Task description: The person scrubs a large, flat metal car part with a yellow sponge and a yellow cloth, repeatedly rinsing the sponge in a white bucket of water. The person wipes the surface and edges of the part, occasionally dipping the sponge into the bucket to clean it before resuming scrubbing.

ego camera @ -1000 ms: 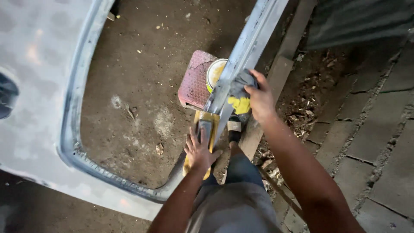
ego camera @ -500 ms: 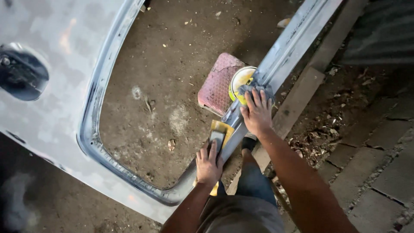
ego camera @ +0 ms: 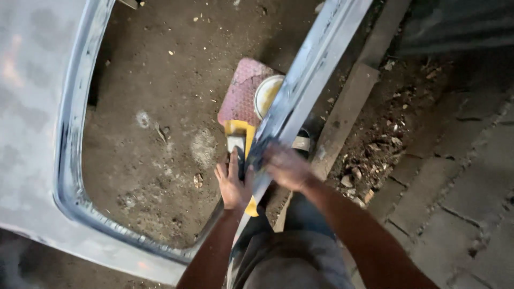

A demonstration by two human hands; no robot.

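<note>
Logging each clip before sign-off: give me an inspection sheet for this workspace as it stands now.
Surface: bare dirt floor, dusty, with paving stones at right.
Job's things: grey metal frame, its slanted bar running over a yellow tool.
Clutter: reddish pad, yellow-rimmed disc, wood plank, rubble.
Hands: left hand flat beside the bar, fingers spread; right hand on the bar, blurred.
Cables: nothing seen.
Surroundings: dim; dark wall at upper right.
</note>
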